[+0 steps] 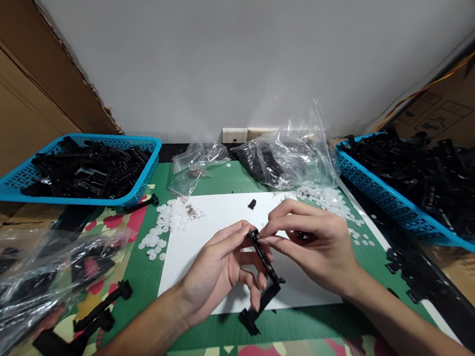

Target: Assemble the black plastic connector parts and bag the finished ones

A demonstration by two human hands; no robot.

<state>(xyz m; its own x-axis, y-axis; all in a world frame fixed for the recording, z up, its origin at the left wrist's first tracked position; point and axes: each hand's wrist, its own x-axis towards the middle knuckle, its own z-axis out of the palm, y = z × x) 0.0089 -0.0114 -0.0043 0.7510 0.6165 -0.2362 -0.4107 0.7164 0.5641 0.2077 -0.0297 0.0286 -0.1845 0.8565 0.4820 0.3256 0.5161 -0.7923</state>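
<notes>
My left hand (pixel 215 268) grips a long, narrow black plastic part (pixel 267 262), held at a slant above the white sheet (pixel 193 239). Its upper end sits between thumb and forefinger, while the other fingers curl behind it. A wider black piece (pixel 269 298) angles off from its lower end towards me. My right hand (pixel 318 243) is closed in a pinch against the upper end; whatever lies between those fingertips is too small to make out. Beyond the hands, a little black piece (pixel 251 204) rests on the sheet, with tiny metal pieces (pixel 194 212) at its far left corner.
Blue baskets of black parts stand at left (pixel 142 185) and right (pixel 375 192). Translucent white discs lie left (pixel 156 232) and right (pixel 328 199) of the sheet. Plastic bags (pixel 278 157) are at the back. Loose black parts (pixel 73 337) lie at front left.
</notes>
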